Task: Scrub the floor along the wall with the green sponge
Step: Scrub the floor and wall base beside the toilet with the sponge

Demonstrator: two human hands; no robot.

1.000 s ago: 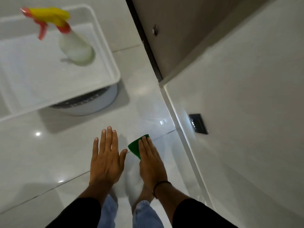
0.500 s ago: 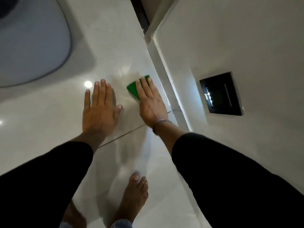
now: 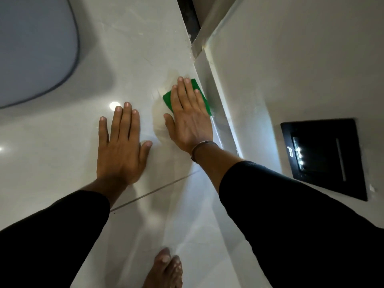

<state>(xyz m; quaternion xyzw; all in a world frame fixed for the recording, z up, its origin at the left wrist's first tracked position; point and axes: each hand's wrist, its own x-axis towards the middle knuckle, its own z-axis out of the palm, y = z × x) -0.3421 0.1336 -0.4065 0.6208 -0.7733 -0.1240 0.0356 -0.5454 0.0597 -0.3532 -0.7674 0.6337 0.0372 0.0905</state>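
One right hand (image 3: 190,119) presses green sponge (image 3: 167,98) flat.

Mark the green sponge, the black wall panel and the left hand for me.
green sponge (image 3: 167,99): head view, exposed left corner.
black wall panel (image 3: 324,154): head view, centre of its face.
left hand (image 3: 121,150): head view, back of hand.

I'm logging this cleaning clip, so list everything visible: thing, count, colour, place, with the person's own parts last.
green sponge: 1, green, flat on the floor beside the skirting, under the right hand
floor: 1, glossy white tiles, wet patch by the sponge
skirting: 1, white, foot of the wall
wall: 1, white, right
wall plate: 1, black, low on the wall
rounded object: 1, grey, upper left, unidentifiable
bracelet: 1, thin, right wrist
left hand: 1, flat on the floor, empty
right hand: 1, pressing the sponge
foot: 1, bare, bottom edge
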